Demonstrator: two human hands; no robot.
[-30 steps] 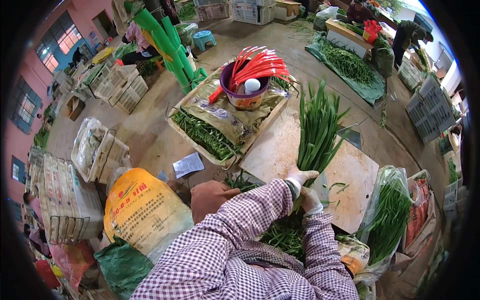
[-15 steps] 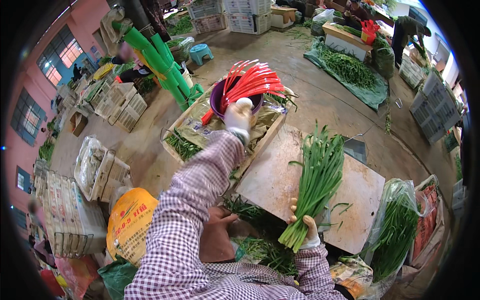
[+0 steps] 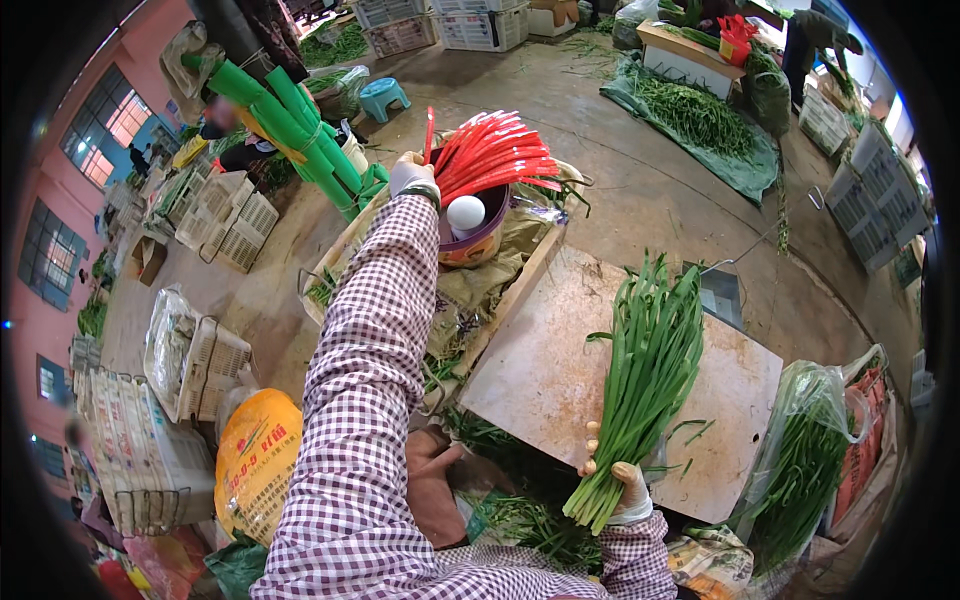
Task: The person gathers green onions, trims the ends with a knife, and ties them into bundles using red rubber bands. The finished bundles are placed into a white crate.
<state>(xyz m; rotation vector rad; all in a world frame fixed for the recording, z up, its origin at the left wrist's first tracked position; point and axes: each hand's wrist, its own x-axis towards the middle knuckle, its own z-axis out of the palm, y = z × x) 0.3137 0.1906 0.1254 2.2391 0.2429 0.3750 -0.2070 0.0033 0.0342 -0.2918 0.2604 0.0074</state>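
My right hand (image 3: 622, 490), in a pale glove with its fingertips showing, is wrapped round the lower stems of a bunch of garlic chives (image 3: 650, 360). The bunch lies over a stained metal-topped board (image 3: 540, 340), leaves pointing away from me. My left arm is stretched far forward. At its end my gloved left hand (image 3: 412, 176) is closed at the left rim of a purple bucket (image 3: 470, 250), pinching one red strip (image 3: 430, 135) that stands up apart from the others. A sheaf of red strips (image 3: 495, 155) fans out of the bucket, beside a white round thing (image 3: 466, 215).
The bucket stands on a cloth-covered wooden crate (image 3: 515, 305). To the right is a clear plastic bag of chives (image 3: 800, 450). A yellow sack (image 3: 258, 455) and white plastic crates (image 3: 140, 440) stand left. Green wrapped poles (image 3: 290, 130) rise beyond, near a blue stool (image 3: 383, 98).
My left hand has moved from the bucket's near side, by the white round thing, to its left rim, and one red strip now stands apart there. My right hand still grips the chives.
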